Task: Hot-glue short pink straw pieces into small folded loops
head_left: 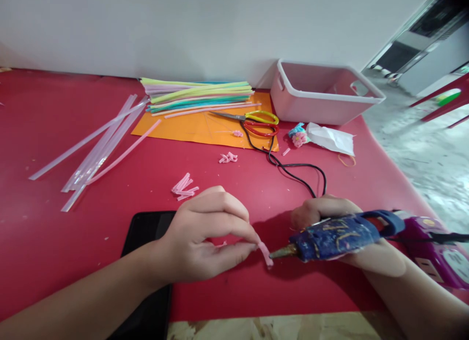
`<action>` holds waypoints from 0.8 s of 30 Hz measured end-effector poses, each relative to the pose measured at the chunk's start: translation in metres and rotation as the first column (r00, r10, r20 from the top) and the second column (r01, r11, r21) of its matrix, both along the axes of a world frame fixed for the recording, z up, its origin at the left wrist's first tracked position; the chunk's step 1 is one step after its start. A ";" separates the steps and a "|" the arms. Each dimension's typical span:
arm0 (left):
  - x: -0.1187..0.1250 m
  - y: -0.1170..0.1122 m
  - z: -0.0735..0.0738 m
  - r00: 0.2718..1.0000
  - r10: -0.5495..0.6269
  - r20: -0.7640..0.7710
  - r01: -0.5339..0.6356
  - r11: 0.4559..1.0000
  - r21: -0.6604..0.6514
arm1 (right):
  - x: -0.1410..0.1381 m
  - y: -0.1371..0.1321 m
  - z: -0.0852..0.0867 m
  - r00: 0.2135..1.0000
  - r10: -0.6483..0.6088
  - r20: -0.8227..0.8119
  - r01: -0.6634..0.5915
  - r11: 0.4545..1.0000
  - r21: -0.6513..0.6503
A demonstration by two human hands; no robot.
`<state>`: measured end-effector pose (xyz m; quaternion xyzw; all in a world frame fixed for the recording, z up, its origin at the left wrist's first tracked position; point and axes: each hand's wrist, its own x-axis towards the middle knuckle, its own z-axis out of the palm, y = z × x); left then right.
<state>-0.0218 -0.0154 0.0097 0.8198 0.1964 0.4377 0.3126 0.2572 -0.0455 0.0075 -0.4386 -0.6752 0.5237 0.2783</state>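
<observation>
Between its thumb and fingertips, my left hand (pixel 210 235) pinches a short pink pipe cleaner piece (pixel 266 256). My right hand (pixel 330 208) is wrapped round a dark blue hot glue gun (pixel 333 237), smeared with dried glue. The gun's nozzle tip touches, or nearly touches, the pink piece near its lower end. Just beyond my left hand lie several cut pink pipe cleaner pieces (pixel 184 187). Farther back is a small cluster of bent pink pieces (pixel 228 158). A black phone (pixel 146 232) lies partly beneath my left forearm.
Clear glue sticks (pixel 106 149) lie left. Coloured pipe cleaners (pixel 198 98) and scissors (pixel 256 122) rest on orange paper (pixel 190 132). A pink bin (pixel 315 105) stands at the back right, behind a small flower (pixel 299 138). A black cord (pixel 296 165) runs toward my right hand; a purple power strip (pixel 436 257) sits right.
</observation>
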 end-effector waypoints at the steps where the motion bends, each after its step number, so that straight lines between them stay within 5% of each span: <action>1: 0.000 0.000 0.000 1.000 -0.006 -0.006 0.006 1.000 0.009 | 0.000 0.000 0.001 1.000 0.016 0.010 -0.016 1.000 -0.014; 24: 0.001 -0.001 0.001 0.996 -0.073 0.048 0.075 0.996 -0.048 | -0.003 0.001 0.003 0.996 0.073 0.060 -0.073 0.997 -0.017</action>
